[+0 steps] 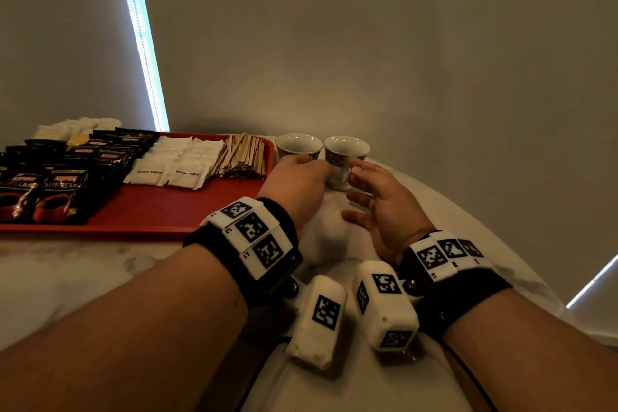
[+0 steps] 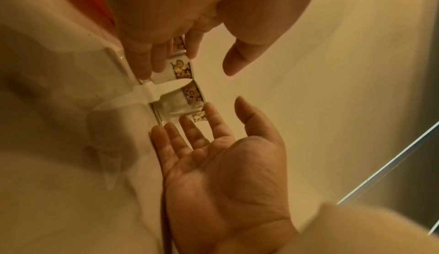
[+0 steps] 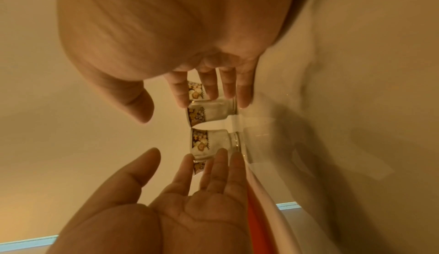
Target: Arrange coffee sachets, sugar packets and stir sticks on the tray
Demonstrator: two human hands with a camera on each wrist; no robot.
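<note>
A red tray [image 1: 160,207] lies at the left of the white table. On it stand rows of black coffee sachets [image 1: 63,191], white brown-sugar packets [image 1: 180,160] and a pile of wooden stir sticks [image 1: 244,157]. Just right of the tray are two small flower-patterned cups side by side. My left hand [image 1: 301,174] reaches the left cup [image 1: 298,144] with straight fingers [image 2: 142,62] lying against its side [image 2: 180,66]. The straight fingers [image 3: 209,85] of my right hand [image 1: 374,201] are at the right cup [image 1: 346,147], thumb spread. Neither hand holds anything.
More white packets [image 1: 73,127] lie beyond the tray at the back left. A plain wall rises close behind the cups. The table's rounded edge [image 1: 501,244] curves away at the right. Bare white tabletop [image 1: 327,237] lies between my wrists.
</note>
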